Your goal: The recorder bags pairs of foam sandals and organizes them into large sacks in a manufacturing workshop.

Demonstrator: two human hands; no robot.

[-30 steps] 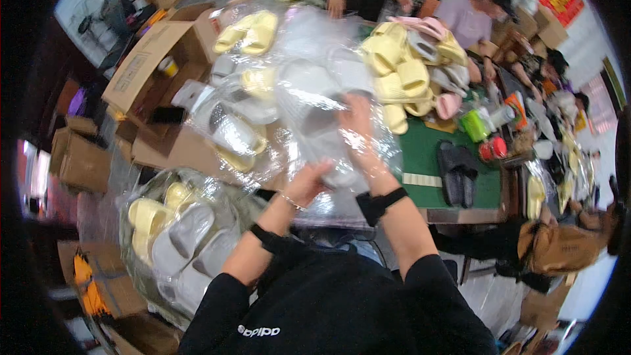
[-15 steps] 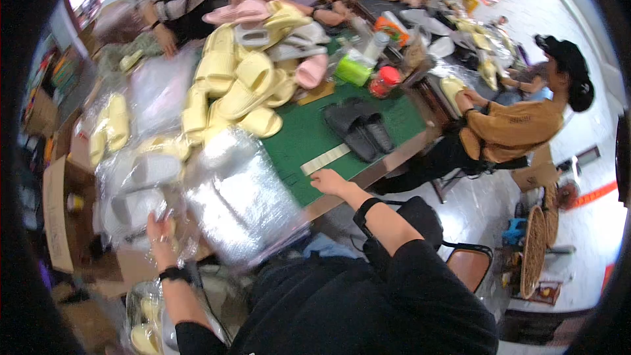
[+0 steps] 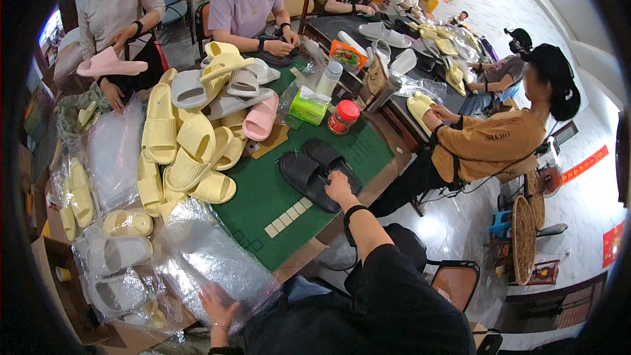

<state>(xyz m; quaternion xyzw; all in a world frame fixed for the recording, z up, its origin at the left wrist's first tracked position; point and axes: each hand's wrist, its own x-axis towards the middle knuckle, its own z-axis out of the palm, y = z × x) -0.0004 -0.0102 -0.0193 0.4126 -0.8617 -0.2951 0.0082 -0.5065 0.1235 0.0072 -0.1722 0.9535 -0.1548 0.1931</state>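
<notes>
My left hand [image 3: 217, 306] lies with fingers spread on the lower edge of a stack of clear plastic bags [image 3: 210, 250]. My right hand [image 3: 338, 187] is closed, its fingertips against the heel part of one of two black slippers [image 3: 309, 174]. Whatever it pinches there is too small to make out. The pair lies side by side on a green mat [image 3: 263, 243]. Just left of the slippers is a strip of small pale square stickers [image 3: 288, 218].
Yellow slippers [image 3: 187, 148] are heaped left of the mat, with grey ones and a pink slipper [image 3: 261, 115]. Bagged grey slippers [image 3: 118, 256] lie near left. Beyond the black pair stand a red-lidded jar [image 3: 343, 117] and a green tissue pack [image 3: 307, 106]. Several people work around the tables.
My right hand has gone from the sticker strip to the black slippers. My left hand has moved from the bagged grey slippers onto the plastic bags. The view has shifted.
</notes>
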